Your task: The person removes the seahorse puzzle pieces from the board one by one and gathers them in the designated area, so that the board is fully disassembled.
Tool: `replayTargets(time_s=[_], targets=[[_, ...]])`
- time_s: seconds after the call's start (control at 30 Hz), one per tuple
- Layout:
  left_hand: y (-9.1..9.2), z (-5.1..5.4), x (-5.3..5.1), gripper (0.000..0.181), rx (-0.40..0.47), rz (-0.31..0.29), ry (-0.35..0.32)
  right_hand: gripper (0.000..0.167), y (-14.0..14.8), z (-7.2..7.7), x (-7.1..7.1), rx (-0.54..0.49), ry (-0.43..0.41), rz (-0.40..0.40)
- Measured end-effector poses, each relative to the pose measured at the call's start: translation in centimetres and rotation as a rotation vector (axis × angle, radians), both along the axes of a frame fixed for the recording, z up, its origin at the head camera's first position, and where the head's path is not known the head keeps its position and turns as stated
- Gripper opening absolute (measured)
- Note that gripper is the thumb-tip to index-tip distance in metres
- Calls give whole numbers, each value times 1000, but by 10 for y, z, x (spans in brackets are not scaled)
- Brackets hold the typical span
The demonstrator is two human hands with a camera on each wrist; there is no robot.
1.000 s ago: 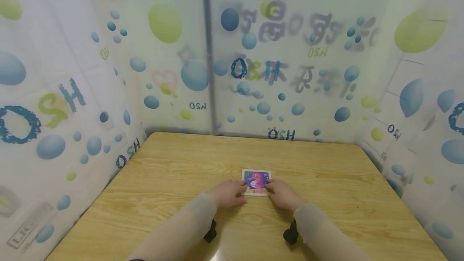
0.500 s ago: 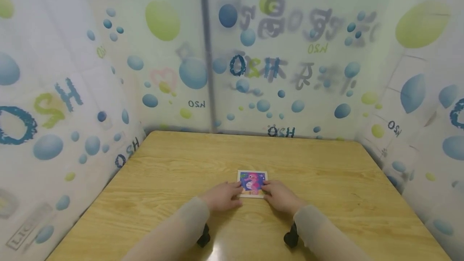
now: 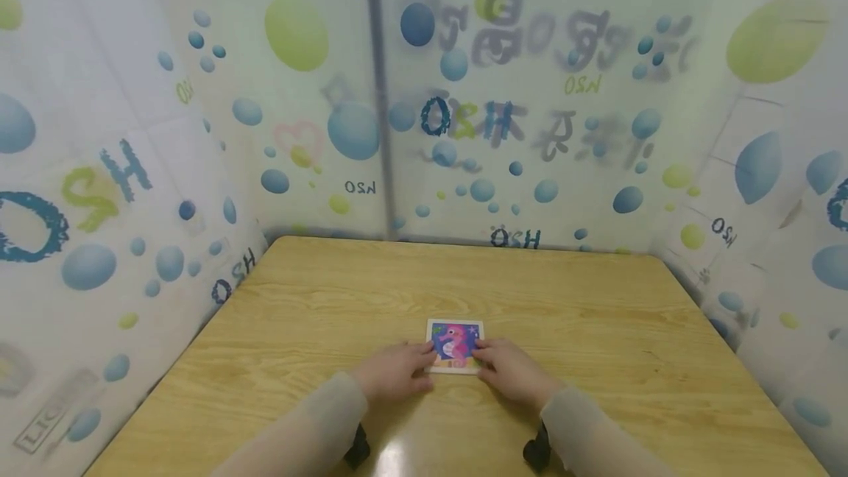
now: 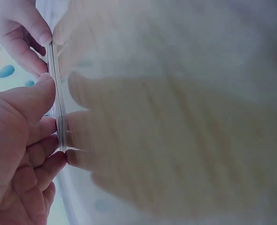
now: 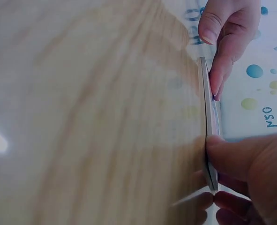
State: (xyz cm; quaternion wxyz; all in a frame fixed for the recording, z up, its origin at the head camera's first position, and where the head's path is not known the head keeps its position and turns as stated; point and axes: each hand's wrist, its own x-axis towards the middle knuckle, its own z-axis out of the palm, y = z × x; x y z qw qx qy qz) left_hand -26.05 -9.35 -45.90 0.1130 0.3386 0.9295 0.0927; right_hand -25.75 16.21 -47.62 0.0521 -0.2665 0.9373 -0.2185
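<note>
A small square picture board (image 3: 454,348) with a white border and a pink seahorse on blue lies flat on the wooden table. My left hand (image 3: 394,372) holds it by the left side, fingertips over the border. On the opposite side, my right hand (image 3: 518,374) holds the other border. Seen edge-on in the left wrist view, the board (image 4: 57,105) is thin, and the left thumb and fingertips touch its edge. The right wrist view shows the right thumb against the board's edge (image 5: 208,122), with the fingers bent near its corner.
The wooden table (image 3: 563,300) spreads on all sides of the board. Patterned curtains (image 3: 318,94) with blue and green dots surround it at the back and both sides. Dark wrist-worn devices (image 3: 536,453) hang beneath the sleeves.
The board has come closer to me and slightly left, with both hands moving along with it and staying at its sides.
</note>
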Motion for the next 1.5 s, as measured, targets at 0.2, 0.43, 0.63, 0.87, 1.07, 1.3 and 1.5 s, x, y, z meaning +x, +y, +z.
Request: replayTargets(time_s=[0.2, 0.43, 0.63, 0.87, 1.07, 1.3, 1.5], targets=[[1, 0, 5, 58, 14, -30, 28, 36, 5, -2, 2, 5, 44, 24], [4, -1, 5, 59, 29, -16, 37, 35, 7, -2, 3, 28, 76, 30], [7, 0, 4, 55, 34, -31, 73, 34, 3, 1, 4, 60, 81, 29], [16, -2, 6, 67, -18, -113, 74, 34, 0, 4, 5, 62, 83, 28], [17, -1, 12, 74, -50, -115, 16, 33, -2, 7, 7, 73, 48, -2], [16, -4, 16, 76, -65, -120, 0, 31, -3, 11, 7, 76, 26, -12], [17, -9, 16, 75, -51, -116, 13, 19, -5, 18, -9, 54, -50, -35]])
